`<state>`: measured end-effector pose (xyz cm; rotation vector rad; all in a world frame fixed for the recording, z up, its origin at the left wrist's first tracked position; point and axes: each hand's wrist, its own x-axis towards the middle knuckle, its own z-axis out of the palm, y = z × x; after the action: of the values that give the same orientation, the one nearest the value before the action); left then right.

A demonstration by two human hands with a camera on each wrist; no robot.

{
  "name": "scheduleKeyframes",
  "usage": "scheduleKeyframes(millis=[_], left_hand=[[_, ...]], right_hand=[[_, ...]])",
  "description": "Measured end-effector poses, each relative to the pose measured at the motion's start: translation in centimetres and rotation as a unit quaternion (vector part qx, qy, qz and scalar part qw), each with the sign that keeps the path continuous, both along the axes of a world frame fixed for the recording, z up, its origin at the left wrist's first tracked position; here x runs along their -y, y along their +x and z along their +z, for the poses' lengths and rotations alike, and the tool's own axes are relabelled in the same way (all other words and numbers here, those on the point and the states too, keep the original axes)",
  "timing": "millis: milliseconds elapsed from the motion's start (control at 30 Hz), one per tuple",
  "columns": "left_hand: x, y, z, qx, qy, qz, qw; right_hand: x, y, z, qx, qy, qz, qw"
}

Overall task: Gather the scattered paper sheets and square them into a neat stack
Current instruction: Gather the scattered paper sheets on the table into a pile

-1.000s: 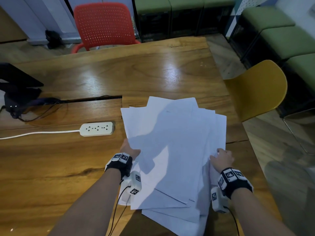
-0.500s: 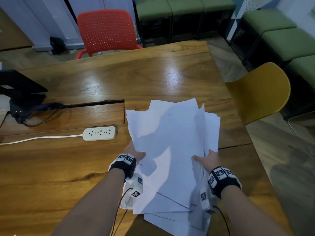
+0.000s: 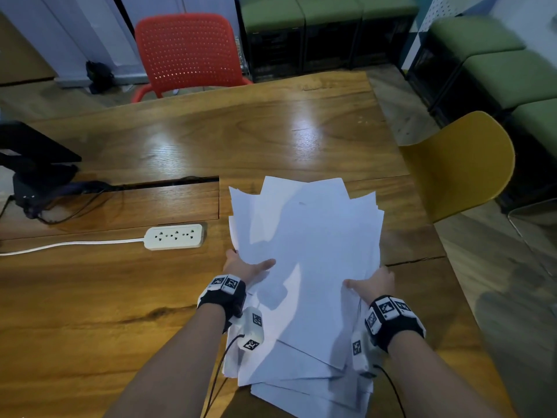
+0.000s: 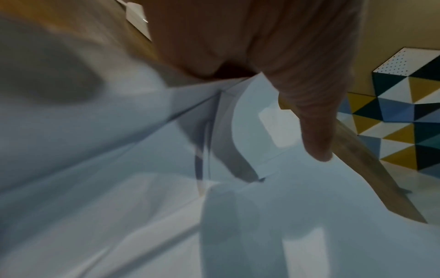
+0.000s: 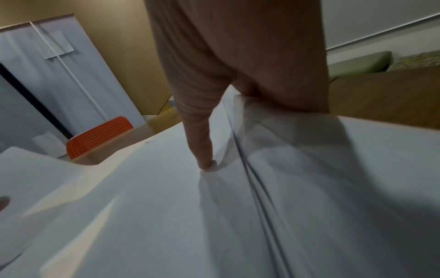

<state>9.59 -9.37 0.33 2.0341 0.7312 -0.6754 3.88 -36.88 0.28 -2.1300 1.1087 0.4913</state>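
A loose, fanned pile of white paper sheets (image 3: 307, 251) is held over the near right part of the wooden table (image 3: 120, 297), corners jutting at different angles. My left hand (image 3: 244, 267) grips the pile's left edge, thumb on top and fingers hidden beneath. My right hand (image 3: 372, 282) grips the right edge the same way. In the left wrist view the thumb (image 4: 316, 143) presses on the paper sheets (image 4: 119, 188). In the right wrist view the thumb (image 5: 202, 150) pins the sheets (image 5: 166, 216), whose edges bow upward.
A white power strip (image 3: 174, 236) with its cord lies left of the pile. A black device (image 3: 33, 164) with cables sits at the table's left edge. A red chair (image 3: 187, 52) stands behind the table, a yellow chair (image 3: 464, 164) at its right.
Both hands have drawn closer together, pushing the fanned sheets into a narrower pile. The thumbs have come onto the top sheet and the pile has lifted slightly.
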Motion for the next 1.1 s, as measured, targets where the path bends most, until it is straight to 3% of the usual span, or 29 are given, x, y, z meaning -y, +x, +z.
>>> scheduleKeyframes(millis=[200, 267, 367, 500, 700, 900, 966, 1100], left_hand=[[-0.8, -1.1, -0.3, 0.015, -0.024, -0.029, 0.999], [-1.8, -1.5, -0.8, 0.024, -0.045, -0.004, 0.999], [-4.1, -1.9, -1.2, 0.037, -0.024, 0.061, 0.997], [-5.9, -2.1, -1.4, 0.052, 0.003, 0.054, 0.997], [-4.6, -1.8, -1.3, 0.051, 0.074, 0.001, 0.996], [-3.9, -0.9, -1.4, 0.027, 0.075, -0.054, 0.995], [-4.4, -0.5, -1.9, 0.026, 0.075, -0.077, 0.994], [-4.5, -0.2, -1.4, 0.034, 0.055, -0.008, 0.998]], right_hand=[[0.8, -0.3, -0.3, 0.017, 0.134, 0.046, 0.99], [1.2, -0.8, 0.5, 0.017, 0.147, 0.037, 0.988], [2.8, -2.7, 0.9, 0.01, 0.115, -0.03, 0.993], [3.5, -4.8, 0.1, 0.02, 0.05, -0.062, 0.997], [1.5, -3.6, 0.0, 0.168, 0.017, -0.098, 0.981], [-0.2, -1.3, -1.1, 0.137, 0.088, 0.027, 0.986], [0.1, -0.7, -0.9, 0.159, 0.055, -0.001, 0.986], [-0.1, 0.1, -0.4, 0.14, 0.032, -0.081, 0.986]])
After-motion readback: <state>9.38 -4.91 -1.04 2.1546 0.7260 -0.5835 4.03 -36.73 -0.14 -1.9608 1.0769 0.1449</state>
